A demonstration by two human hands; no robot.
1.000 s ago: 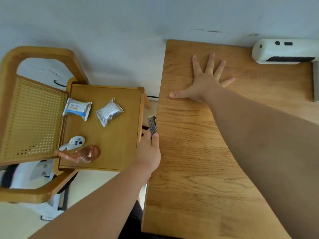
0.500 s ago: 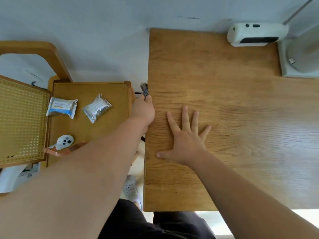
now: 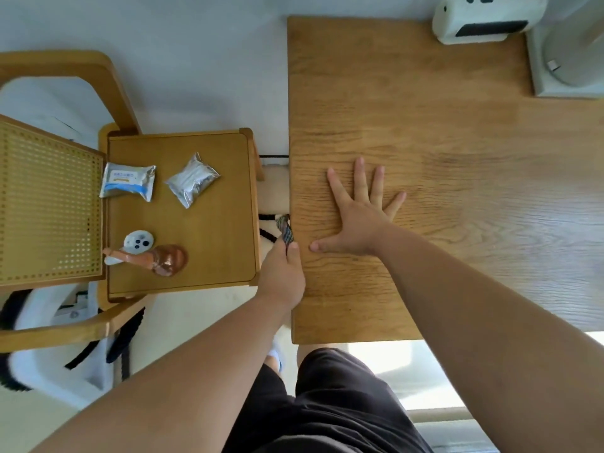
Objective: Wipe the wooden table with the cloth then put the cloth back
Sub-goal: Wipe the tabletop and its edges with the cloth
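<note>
The wooden table (image 3: 425, 103) fills the right half of the view. My left hand (image 3: 282, 276) grips a small bunched multicoloured cloth (image 3: 285, 231) and holds it against the table's left edge. Only the cloth's upper end shows above my fingers. My right hand (image 3: 358, 212) lies flat on the tabletop with its fingers spread, just right of the cloth.
A low wooden side table (image 3: 225, 243) stands to the left with two foil packets (image 3: 192, 179), a white controller (image 3: 139, 241) and a brown object (image 3: 166, 259). A cane-backed chair (image 3: 49, 204) is further left. A white device (image 3: 483, 19) and a pale base (image 3: 568, 60) sit at the table's far right.
My left hand slid the cloth along the table's left edge, away from me and then back toward me. My right hand moved from the far part of the tabletop to a nearer spot.
</note>
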